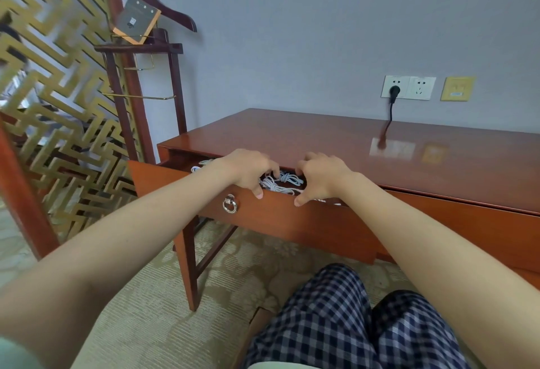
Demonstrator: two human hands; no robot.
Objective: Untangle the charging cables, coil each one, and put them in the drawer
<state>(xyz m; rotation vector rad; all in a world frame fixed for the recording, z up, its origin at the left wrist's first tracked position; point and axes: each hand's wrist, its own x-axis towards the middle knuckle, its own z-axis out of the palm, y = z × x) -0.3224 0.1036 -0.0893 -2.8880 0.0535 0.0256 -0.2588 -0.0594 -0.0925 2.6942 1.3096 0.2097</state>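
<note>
Several white charging cables lie coiled in bundles inside the open drawer of a reddish wooden desk. More white cable shows at the drawer's left end. My left hand and my right hand sit side by side over the drawer's front panel. Each thumb lies on the outer face of the panel, with the fingers curled over its top edge into the drawer, just above the cables. Neither hand lifts a cable.
A metal ring pull hangs on the drawer front, left of my hands. A black plug sits in the wall socket behind the desk. A wooden valet stand and a gold lattice screen stand to the left. My knees are below the drawer.
</note>
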